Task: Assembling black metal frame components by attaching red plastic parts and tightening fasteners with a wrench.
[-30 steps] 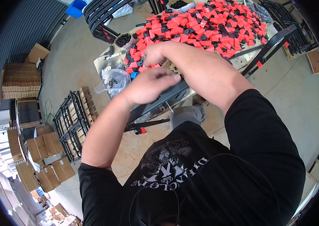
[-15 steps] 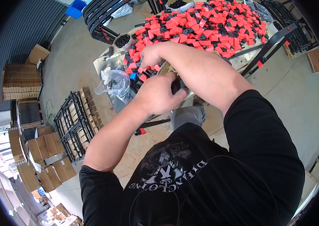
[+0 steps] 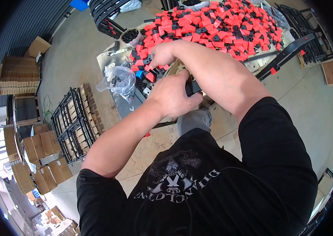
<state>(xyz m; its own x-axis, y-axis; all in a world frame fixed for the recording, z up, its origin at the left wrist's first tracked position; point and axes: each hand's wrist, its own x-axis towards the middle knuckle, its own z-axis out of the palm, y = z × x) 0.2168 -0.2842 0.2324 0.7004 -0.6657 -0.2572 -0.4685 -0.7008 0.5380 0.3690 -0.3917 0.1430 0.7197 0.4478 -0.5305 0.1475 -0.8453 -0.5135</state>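
Observation:
My left hand [image 3: 174, 94] curls around a black metal bar [image 3: 193, 87], its thumb on the near side; the fingertips are mostly hidden. The bar runs under my right forearm. Farther up, my right hand [image 3: 163, 54] is bent down at the near-left edge of a heap of red and black plastic end pieces [image 3: 209, 29]. Its fingers are drawn together, and what they hold, if anything, cannot be made out. Just below those fingers lie loose black parts and a small blue piece [image 3: 139, 74].
A clear plastic bag of small parts [image 3: 120, 82] sits on the table's left side, near an open bag of black pieces [image 3: 130, 36]. A black frame leg [image 3: 286, 55] sticks out at right. Black frames on a pallet [image 3: 72, 122] and cardboard boxes [image 3: 42, 147] stand left.
My right hand has shifted slightly right and its fingers have drawn in at the heap's edge. My left hand has moved slightly right with the bar. The frame leg at right has swung outward.

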